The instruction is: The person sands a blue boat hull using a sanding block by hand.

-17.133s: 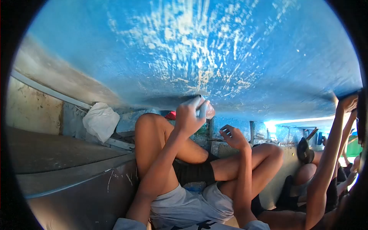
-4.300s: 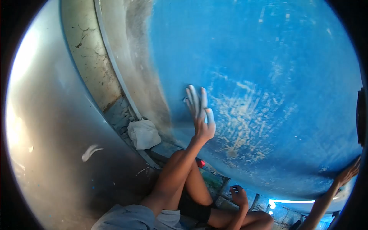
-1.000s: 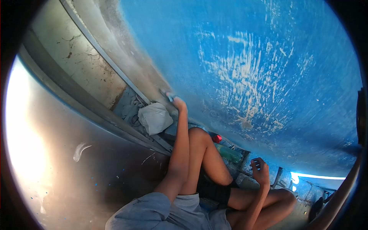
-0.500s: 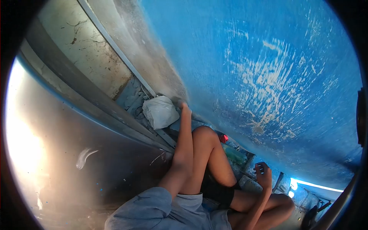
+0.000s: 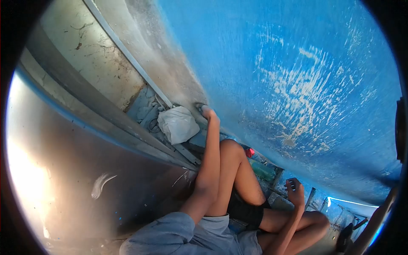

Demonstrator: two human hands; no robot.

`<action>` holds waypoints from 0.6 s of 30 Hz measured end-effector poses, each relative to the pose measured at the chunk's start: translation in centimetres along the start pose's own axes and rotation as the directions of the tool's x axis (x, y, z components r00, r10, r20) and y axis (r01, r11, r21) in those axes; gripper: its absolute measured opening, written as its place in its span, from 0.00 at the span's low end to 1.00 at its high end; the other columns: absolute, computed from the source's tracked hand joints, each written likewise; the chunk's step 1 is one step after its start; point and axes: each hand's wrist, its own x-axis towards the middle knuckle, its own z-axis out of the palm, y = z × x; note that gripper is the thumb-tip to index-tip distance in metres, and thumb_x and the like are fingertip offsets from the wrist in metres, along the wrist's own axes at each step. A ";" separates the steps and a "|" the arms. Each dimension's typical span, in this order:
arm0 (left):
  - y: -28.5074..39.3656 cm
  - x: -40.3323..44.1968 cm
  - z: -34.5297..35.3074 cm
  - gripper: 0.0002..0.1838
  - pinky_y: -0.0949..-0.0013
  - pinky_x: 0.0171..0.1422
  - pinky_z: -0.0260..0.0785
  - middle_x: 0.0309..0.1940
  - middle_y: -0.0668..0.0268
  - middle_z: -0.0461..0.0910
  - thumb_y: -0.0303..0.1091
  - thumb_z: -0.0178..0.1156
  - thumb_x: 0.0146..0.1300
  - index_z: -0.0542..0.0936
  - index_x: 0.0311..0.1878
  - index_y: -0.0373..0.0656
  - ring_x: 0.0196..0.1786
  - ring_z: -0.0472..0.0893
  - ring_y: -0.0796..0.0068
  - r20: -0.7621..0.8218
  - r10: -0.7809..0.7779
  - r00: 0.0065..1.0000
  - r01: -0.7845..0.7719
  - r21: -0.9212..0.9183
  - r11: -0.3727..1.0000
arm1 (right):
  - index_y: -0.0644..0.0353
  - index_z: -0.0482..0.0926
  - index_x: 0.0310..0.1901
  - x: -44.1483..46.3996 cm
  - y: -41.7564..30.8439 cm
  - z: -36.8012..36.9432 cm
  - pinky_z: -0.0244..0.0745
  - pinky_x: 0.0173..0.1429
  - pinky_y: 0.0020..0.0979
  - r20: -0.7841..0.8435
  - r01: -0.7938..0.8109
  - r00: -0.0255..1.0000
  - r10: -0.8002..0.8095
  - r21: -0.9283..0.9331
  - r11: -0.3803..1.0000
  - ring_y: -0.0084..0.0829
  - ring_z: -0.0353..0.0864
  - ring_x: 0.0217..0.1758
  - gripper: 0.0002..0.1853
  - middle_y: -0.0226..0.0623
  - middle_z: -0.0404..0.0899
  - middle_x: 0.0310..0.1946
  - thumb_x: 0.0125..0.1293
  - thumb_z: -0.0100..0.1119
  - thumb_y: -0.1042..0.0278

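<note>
My left hand (image 5: pixel 208 112) reaches forward past my raised knee to the foot of the blue wall (image 5: pixel 238 55), where the paint gives way to bare grey plaster. Its fingers are closed around something small and greyish at the wall surface, too small and blurred to name. Just left of this hand lies a crumpled white bag (image 5: pixel 177 124). My right hand (image 5: pixel 294 191) hangs above my other, bent leg, its fingers loosely curled and apart, with nothing visible in it.
A large curved metal surface (image 5: pixel 85 170) stands close on my left. A green bottle (image 5: pixel 262 170) with a red cap (image 5: pixel 250 152) lies between my knee and the wall. A thin metal strip (image 5: pixel 127 53) runs along the upper left. Whitish scratches mark the blue wall.
My left hand has shifted slightly up and to the right along the wall base. My right hand keeps its curled pose, and the view has moved a little.
</note>
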 end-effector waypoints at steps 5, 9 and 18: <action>2.6 -3.4 3.0 0.30 0.61 0.71 0.57 0.69 0.50 0.65 0.44 0.43 0.77 0.62 0.70 0.28 0.67 0.68 0.58 -0.001 0.340 0.940 -0.338 0.118 0.934 | 0.65 0.79 0.40 -0.5 0.0 0.0 0.76 0.33 0.33 0.000 -0.043 0.999 0.043 -0.051 0.998 0.32 0.84 0.28 0.08 0.42 0.84 0.28 0.68 0.60 0.67; -0.3 -0.1 -0.8 0.31 0.61 0.72 0.55 0.69 0.49 0.64 0.46 0.43 0.77 0.62 0.70 0.27 0.68 0.67 0.59 -0.066 -0.019 0.998 0.021 0.021 1.000 | 0.65 0.80 0.40 -0.2 0.9 0.1 0.77 0.33 0.33 0.002 -0.008 1.000 0.008 -0.021 1.000 0.33 0.85 0.29 0.08 0.42 0.85 0.28 0.67 0.60 0.67; 6.1 -3.9 5.5 0.36 0.64 0.78 0.49 0.74 0.53 0.58 0.53 0.41 0.77 0.58 0.72 0.28 0.72 0.62 0.62 0.225 0.480 0.848 -0.504 0.065 0.861 | 0.65 0.80 0.40 -1.0 -0.4 0.2 0.78 0.33 0.32 0.052 -0.081 0.995 0.081 -0.002 0.997 0.33 0.86 0.30 0.09 0.43 0.85 0.29 0.67 0.59 0.68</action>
